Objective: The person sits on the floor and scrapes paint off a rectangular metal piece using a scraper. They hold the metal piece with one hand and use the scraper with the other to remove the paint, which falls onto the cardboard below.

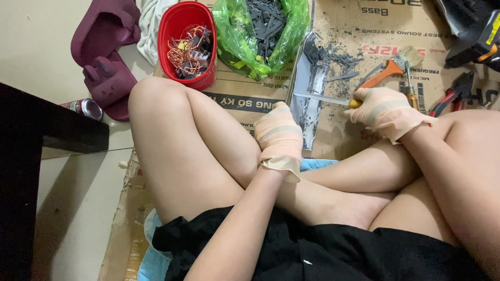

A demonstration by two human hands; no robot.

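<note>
Head view: the gloved right hand (388, 112) is clenched round a yellow-handled screwdriver (325, 100), whose metal shaft lies against a long grey metal strip (311, 106) on the flattened brown cardboard (344, 31). The gloved left hand (279, 134), fingers curled, presses the strip's near end. If the tip skids off the strip, it could jab the left hand or the bare knee beside it.

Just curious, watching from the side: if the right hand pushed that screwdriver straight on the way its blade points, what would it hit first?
The right hand points the screwdriver leftward; its tip already seems to touch the grey metal strip. Just past that sits the left hand, though depth is unclear.
</note>
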